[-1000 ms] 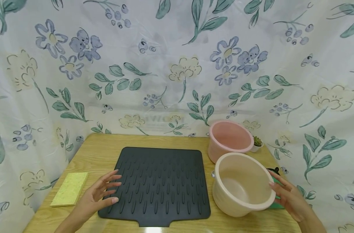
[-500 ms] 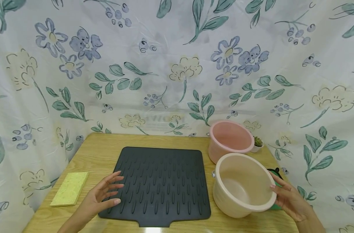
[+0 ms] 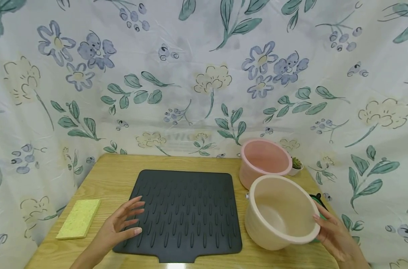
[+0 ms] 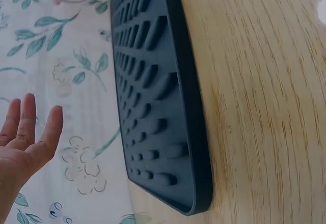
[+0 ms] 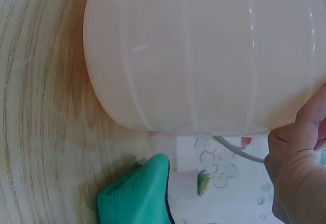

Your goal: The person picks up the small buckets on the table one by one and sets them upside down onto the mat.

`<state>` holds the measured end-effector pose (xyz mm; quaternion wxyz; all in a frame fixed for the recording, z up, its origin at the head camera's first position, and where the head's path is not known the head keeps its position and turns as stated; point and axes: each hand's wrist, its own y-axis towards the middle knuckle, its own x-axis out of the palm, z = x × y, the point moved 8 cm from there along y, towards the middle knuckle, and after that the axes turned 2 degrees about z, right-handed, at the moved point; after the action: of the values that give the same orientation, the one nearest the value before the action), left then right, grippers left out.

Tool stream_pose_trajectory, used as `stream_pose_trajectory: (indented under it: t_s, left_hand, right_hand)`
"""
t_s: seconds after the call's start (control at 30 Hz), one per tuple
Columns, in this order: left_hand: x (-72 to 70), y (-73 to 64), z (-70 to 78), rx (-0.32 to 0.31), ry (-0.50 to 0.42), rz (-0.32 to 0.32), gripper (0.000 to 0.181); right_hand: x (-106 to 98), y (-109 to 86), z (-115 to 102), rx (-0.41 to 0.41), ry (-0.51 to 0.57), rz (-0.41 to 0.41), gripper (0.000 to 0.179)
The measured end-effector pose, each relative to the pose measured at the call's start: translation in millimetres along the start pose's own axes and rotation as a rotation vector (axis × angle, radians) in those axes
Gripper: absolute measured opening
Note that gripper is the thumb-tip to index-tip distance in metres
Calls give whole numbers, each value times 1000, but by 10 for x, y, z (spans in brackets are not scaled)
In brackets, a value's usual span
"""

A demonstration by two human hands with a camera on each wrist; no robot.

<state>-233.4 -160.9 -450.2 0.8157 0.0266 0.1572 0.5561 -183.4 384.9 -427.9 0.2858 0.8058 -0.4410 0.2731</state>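
At the right of the table a cream-coloured bucket (image 3: 281,213) stands in front of a pink bucket (image 3: 262,160). My right hand (image 3: 336,233) grips the cream bucket's right rim, its thumb at the edge and the other fingers partly hidden outside. From the right wrist, the ribbed outer wall of the bucket (image 5: 204,56) fills the upper view, with my right hand (image 5: 300,168) by its rim. My left hand (image 3: 118,226) hovers over the left edge of a dark ridged mat (image 3: 187,213), fingers spread and holding nothing; the left wrist view shows the hand (image 4: 28,142) beside the mat (image 4: 153,107).
A yellow sponge cloth (image 3: 78,218) lies at the left. Behind my right hand is a green cloth-like item (image 5: 137,193), mostly hidden in the head view. A small potted succulent (image 3: 296,164) stands at the back right, before a floral curtain (image 3: 177,74).
My left hand has drifted slightly right over the mat. The right hand and the cream bucket's rim have shifted very slightly; the other things stay put.
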Motion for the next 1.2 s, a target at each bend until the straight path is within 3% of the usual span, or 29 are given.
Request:
stream_pose_trajectory:
  t_s: [0.23, 0.43, 0.8, 1.2]
  left_hand:
    - [61, 20, -13, 18, -88, 3, 68]
    - [147, 20, -40, -18, -162, 12, 65]
    - [360, 41, 16, -12, -264, -2, 60]
    - [449, 25, 33, 7, -315, -2, 62]
  right_hand:
    - [74, -44, 59, 12, 68, 61, 62]
    - [267, -17, 212, 30, 236, -11, 67]
    - [564, 96, 476, -24, 322, -145, 67]
    - [683, 143, 680, 5, 367, -130, 64]
